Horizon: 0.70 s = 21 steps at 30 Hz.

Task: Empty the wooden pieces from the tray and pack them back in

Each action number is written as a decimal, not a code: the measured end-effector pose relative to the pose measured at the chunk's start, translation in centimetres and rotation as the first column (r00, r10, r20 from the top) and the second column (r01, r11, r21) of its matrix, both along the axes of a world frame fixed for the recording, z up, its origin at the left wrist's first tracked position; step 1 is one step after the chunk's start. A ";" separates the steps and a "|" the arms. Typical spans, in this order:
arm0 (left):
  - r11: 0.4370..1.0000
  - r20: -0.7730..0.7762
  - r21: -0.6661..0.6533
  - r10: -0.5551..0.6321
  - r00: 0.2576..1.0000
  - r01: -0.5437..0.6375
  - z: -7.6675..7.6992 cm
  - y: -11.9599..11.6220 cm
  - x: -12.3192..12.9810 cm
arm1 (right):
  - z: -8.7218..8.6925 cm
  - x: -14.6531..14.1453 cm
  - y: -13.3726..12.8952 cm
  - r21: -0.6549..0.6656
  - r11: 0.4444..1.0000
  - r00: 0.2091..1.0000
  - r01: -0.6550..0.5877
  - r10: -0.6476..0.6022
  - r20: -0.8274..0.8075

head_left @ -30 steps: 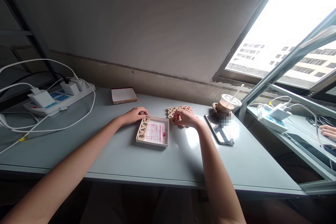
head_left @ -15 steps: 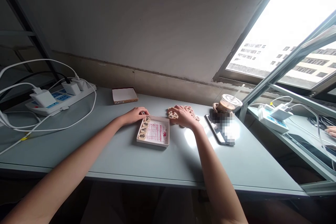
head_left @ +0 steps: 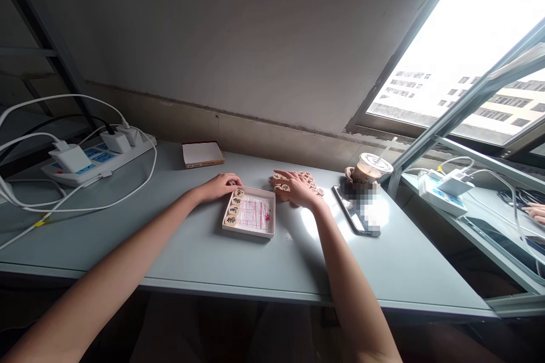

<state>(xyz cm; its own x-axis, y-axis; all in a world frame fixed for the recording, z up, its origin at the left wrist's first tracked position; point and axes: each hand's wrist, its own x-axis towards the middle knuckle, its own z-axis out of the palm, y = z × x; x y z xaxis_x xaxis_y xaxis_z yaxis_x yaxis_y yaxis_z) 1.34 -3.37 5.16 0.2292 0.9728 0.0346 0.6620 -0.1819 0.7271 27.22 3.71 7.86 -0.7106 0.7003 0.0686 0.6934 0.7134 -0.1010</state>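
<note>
A shallow white box (head_left: 249, 232) lies on the grey desk, with a column of several round character pieces (head_left: 233, 210) along its left side and red lines on its floor. My left hand (head_left: 219, 186) rests at the box's upper left corner, its fingers curled round the corner beside the top piece. To the right of the box, my right hand (head_left: 298, 188) lies spread over a group of round wooden pieces (head_left: 305, 176), palm down. Some pieces show between and beyond its fingers; those beneath the palm are hidden.
An open box lid (head_left: 203, 154) stands near the wall. A phone (head_left: 353, 210) and a drink cup with a straw (head_left: 371, 169) are on the right. A power strip (head_left: 97, 159) with cables covers the far left. Another person's hand (head_left: 535, 211) shows at the right edge.
The fingers of my right hand have spread and shifted slightly over the wooden pieces. My left hand and the box have hardly moved.
</note>
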 end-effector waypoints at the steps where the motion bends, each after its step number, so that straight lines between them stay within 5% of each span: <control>1: 1.000 -0.001 0.002 -0.001 1.000 0.001 0.0 0.0 0.0 | -0.1 0.0 0.1 0.007 1.000 1.000 0.006 -0.006 -0.008; 7: 1.000 -0.006 0.007 0.003 1.000 -0.003 0.0 0.0 0.0 | -1.2 0.4 0.9 0.019 1.000 1.000 0.013 -0.013 0.004; 13: 1.000 0.007 0.005 0.000 1.000 0.000 -0.2 0.2 -0.1 | -1.4 0.9 1.6 -0.040 0.996 0.983 -0.082 0.074 -0.166; 21: 1.000 0.011 0.008 0.007 1.000 -0.007 -0.3 0.2 -0.1 | 0.1 0.5 0.9 -0.086 0.986 0.943 -0.145 0.111 -0.313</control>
<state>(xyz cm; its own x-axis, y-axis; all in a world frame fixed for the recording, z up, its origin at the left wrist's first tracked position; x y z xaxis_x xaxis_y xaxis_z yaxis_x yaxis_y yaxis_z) 1.20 -3.16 4.88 0.2223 0.9739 0.0447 0.6552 -0.1832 0.7329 27.75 4.59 7.92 -0.7510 0.6201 0.2270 0.5206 0.7675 -0.3741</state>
